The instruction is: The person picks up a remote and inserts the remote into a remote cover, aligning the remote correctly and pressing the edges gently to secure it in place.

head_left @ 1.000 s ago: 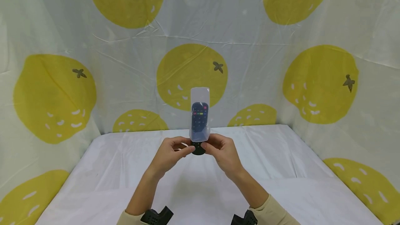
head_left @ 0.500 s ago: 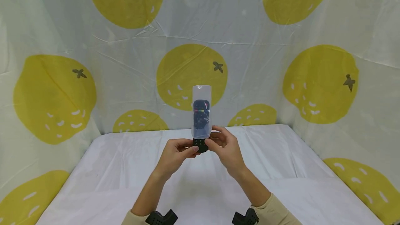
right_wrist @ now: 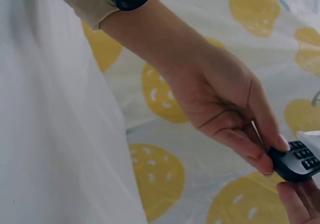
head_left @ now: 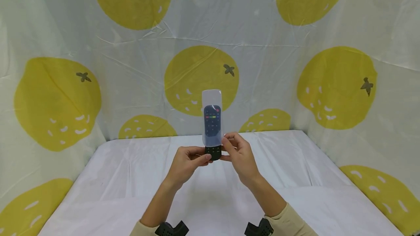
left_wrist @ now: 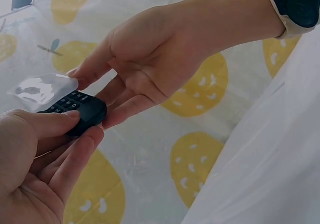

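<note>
A black remote control [head_left: 212, 121] stands upright in the head view, most of it inside a translucent plastic sleeve [head_left: 211, 97]. Above the remote, the sleeve's top part is unfilled. The remote's bottom end sticks out below the sleeve's mouth. My left hand [head_left: 185, 163] pinches that bare end, thumb in front and fingers behind. With thumb and finger, my right hand [head_left: 241, 157] pinches the sleeve's lower right edge; its other fingers reach beside the remote's end. In the left wrist view, the sleeve [left_wrist: 45, 91] flares over the remote's keys [left_wrist: 75, 99].
A white-covered table [head_left: 131, 188] spreads beneath both hands. Behind it and on both sides hangs a pale curtain [head_left: 262, 83] printed with yellow lemons. Black devices [head_left: 172, 228] are strapped over the beige sleeves at the wrists.
The remote and both hands have shifted slightly right and up. My right thumb has moved from the remote's bare end up to the sleeve's edge. The left hand keeps its pinch.
</note>
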A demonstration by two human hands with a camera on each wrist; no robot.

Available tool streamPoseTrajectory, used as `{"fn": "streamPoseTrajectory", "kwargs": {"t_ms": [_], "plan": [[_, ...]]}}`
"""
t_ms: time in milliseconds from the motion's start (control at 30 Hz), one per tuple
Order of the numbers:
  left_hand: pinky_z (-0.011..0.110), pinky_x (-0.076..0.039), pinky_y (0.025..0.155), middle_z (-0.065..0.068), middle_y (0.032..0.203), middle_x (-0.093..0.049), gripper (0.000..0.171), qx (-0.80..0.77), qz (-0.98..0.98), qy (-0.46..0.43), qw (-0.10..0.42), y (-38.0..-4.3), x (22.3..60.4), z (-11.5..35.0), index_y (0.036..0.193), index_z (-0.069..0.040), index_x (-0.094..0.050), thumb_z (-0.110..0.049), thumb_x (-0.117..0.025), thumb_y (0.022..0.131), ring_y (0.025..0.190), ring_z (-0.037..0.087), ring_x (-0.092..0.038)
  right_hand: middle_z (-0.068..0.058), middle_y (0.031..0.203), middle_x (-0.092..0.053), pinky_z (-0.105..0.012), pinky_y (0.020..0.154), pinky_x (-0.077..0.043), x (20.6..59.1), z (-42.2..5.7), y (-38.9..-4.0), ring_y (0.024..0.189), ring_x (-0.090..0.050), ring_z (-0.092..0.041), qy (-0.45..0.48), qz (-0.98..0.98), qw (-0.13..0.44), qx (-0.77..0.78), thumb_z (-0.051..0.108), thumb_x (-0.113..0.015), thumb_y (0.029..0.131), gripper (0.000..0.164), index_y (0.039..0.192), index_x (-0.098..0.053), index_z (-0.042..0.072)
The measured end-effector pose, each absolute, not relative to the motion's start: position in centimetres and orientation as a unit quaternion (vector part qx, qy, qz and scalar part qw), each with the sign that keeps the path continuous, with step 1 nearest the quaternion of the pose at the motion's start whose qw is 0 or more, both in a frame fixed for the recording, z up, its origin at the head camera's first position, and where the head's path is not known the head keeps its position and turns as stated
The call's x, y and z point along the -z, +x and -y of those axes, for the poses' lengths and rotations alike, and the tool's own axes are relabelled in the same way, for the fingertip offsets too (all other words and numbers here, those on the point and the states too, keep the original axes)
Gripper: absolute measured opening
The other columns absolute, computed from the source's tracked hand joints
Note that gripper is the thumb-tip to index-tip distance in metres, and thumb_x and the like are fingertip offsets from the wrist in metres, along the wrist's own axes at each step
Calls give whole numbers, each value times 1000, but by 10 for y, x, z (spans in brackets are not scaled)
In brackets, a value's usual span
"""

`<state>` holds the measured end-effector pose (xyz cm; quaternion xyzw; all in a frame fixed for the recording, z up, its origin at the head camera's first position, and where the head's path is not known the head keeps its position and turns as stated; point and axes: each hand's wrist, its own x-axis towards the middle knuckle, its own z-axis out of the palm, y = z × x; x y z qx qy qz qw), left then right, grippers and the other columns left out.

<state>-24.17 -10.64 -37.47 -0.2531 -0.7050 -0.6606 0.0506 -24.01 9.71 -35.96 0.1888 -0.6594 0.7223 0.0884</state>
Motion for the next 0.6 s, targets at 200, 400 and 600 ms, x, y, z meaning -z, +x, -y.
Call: {"fn": "streamPoseTrajectory", "kwargs": {"t_ms": [200, 400, 600], "plan": [[36, -61, 81, 19, 101, -75, 23, 661, 706, -249, 51, -241, 374, 106, 113, 9, -74, -4, -76, 95, 89, 39, -74, -20, 108, -61, -43, 80, -62, 358, -98, -240, 97, -70, -30, 195, 659, 79, -722, 12, -59, 107, 19, 107, -59, -7], [35, -61, 82, 19, 100, -75, 23, 665, 704, -245, 51, -240, 373, 107, 113, 10, -74, -3, -76, 94, 91, 46, -72, -19, 108, -61, -42, 83, -61, 357, -99, -239, 98, -71, -25, 203, 658, 76, -722, 10, -60, 106, 21, 107, -60, -11], [36, -61, 81, 19, 98, -75, 22, 662, 705, -248, 54, -240, 374, 108, 112, 10, -74, -3, -76, 94, 84, 27, -76, -20, 108, -59, -43, 82, -61, 357, -100, -239, 97, -72, -24, 204, 650, 65, -729, 3, -62, 104, 17, 103, -59, -14]]}}
